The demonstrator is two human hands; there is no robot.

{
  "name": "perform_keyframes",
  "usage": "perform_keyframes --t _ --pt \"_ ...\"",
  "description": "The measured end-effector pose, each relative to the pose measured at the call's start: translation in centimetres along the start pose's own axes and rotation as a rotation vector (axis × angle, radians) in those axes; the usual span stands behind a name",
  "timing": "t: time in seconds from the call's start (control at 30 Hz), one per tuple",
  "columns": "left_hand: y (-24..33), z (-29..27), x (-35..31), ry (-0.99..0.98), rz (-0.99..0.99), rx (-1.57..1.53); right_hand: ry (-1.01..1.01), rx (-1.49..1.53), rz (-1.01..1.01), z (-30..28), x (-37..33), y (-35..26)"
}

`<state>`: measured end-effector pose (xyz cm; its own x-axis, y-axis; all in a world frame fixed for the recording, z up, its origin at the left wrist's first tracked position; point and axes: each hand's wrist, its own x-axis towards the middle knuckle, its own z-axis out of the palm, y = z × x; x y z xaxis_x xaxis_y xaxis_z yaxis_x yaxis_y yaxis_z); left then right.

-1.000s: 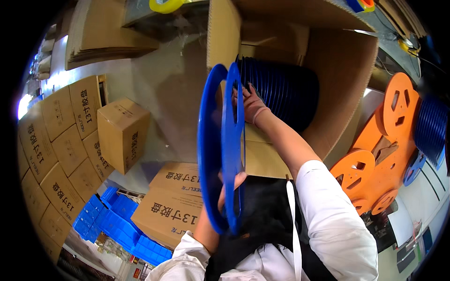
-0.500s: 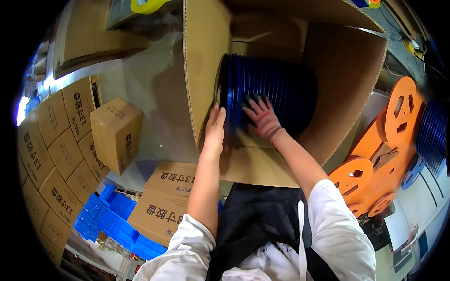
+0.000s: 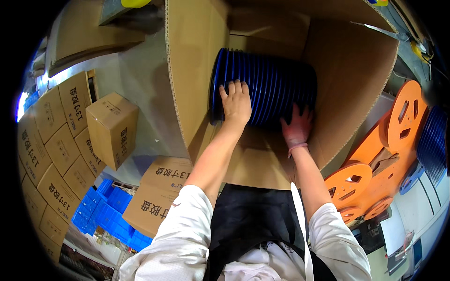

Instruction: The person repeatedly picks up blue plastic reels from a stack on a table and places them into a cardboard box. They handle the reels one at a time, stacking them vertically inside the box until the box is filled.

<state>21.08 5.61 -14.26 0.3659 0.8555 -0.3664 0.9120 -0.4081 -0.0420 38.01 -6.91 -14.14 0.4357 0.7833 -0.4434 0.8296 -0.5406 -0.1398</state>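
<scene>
A row of dark blue reels (image 3: 262, 86) lies on its side, discs packed face to face, inside a large open cardboard box (image 3: 349, 79). My bare left hand (image 3: 236, 103) rests on the reels' near left side with its fingers spread over the rims. My right hand (image 3: 297, 126), in a reddish glove, is at the lower right end of the row, fingers apart, between the reels and the box's right wall. Its fingertips look dark against the reels, and I cannot tell how firmly they touch.
Stacked cartons (image 3: 61, 150) fill the left, with a single carton (image 3: 112, 129) beside them. Another carton (image 3: 147, 201) lies near my left forearm, above blue plastic bins (image 3: 110, 210). An orange frame with round plates (image 3: 375, 168) and more blue reels (image 3: 432, 140) stand at the right.
My left hand has moved from the box's left wall onto the reels. My right hand has shifted right and down to their other end. The reels have moved slightly left in view.
</scene>
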Motion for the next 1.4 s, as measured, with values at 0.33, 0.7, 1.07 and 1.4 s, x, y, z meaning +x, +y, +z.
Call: perform_keyframes --t 0.33,0.7,1.07,1.4 --pt "-0.6 1.3 2.3 -0.357 -0.242 -0.072 -0.225 -0.059 0.043 -3.1 2.6 -2.2" --pt "-5.0 1.1 -5.1 -0.008 0.020 -0.338 -0.263 0.051 -0.057 -4.6 -0.8 -0.6" --pt "-2.8 2.1 -4.3 -0.214 -0.169 -0.319 -0.147 -0.105 0.004 0.0 1.3 -1.5" --pt "-2.5 1.2 -12.0 -0.285 -0.206 -0.367 -0.178 0.477 -0.210 -5.4 -7.1 -0.8"
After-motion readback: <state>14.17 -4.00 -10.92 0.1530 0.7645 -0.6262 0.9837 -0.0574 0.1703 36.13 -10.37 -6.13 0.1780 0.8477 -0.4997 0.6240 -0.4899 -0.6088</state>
